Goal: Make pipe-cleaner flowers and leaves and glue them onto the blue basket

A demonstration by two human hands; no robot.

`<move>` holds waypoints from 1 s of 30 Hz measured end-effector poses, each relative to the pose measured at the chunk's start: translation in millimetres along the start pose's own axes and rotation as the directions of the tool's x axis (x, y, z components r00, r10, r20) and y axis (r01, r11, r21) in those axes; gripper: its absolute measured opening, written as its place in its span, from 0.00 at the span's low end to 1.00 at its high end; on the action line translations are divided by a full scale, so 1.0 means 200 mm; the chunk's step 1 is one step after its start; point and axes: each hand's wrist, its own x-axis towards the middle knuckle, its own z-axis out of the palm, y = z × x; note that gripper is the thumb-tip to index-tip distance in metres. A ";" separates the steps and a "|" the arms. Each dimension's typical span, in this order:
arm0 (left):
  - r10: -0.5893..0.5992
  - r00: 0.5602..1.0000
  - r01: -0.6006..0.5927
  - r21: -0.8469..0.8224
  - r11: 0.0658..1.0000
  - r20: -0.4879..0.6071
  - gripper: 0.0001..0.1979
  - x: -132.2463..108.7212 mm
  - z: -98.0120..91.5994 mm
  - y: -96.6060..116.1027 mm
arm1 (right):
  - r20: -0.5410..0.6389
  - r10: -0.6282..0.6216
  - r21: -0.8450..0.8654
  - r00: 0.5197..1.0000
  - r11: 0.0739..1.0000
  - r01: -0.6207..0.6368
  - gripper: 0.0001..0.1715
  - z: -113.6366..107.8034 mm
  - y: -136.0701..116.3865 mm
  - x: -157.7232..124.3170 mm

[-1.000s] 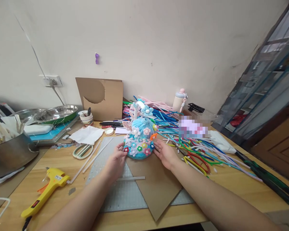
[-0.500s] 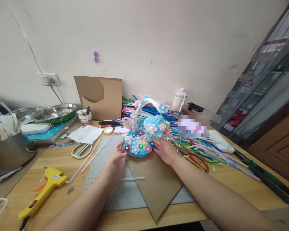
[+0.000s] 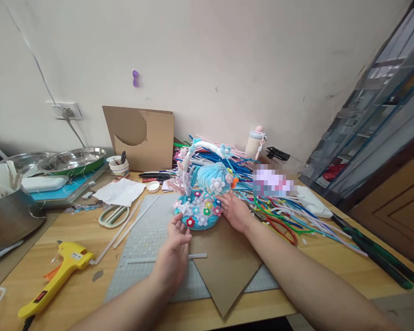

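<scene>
A light-blue fuzzy pipe-cleaner basket (image 3: 202,224) stands on brown cardboard (image 3: 227,271) over a grey cutting mat (image 3: 138,239). Small flowers in several colours cover its round base, a white handle (image 3: 207,145) arches above, and a ribbed blue dome (image 3: 212,177) sits at its right. My left hand (image 3: 174,246) is at the base's front left, fingertips at the rim, thumb apart. Against the right side of the base, my right hand (image 3: 235,211) rests with fingers stretched out. A clear glue stick (image 3: 197,255) lies partly behind my left hand.
At left lie a yellow glue gun (image 3: 60,276), scissors (image 3: 113,217) and a white cloth (image 3: 120,191); a metal pot (image 3: 14,225) stands beyond them. Loose pipe cleaners (image 3: 296,216) spread to the right and behind. A bottle (image 3: 254,143) stands by the wall.
The basket has turned: its front flowers have shifted right, while the handle and dome have swung left. My left hand has moved a little right and nearer to me.
</scene>
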 end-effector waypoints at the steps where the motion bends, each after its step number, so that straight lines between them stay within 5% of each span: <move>1: -0.013 1.000 0.013 -0.001 1.000 -0.007 0.27 -0.01 0.00 -0.01 | 0.002 -0.006 0.000 1.000 1.000 0.006 0.28 0.00 0.00 0.00; 10: -0.039 0.999 0.037 0.032 0.999 0.037 0.26 -0.02 -0.03 -0.09 | 0.038 -0.048 0.029 0.998 0.998 0.047 0.26 -0.01 -0.01 0.07; 21: 0.035 0.952 -0.050 -0.043 0.998 -0.305 0.22 0.11 -0.04 0.01 | -0.101 -0.148 0.067 0.984 0.986 0.155 0.19 0.02 0.03 0.00; 30: 0.112 0.931 -0.126 -0.018 0.992 -0.348 0.19 0.25 -0.12 0.16 | -0.116 -0.145 0.052 0.983 0.987 0.152 0.14 0.03 0.05 -0.03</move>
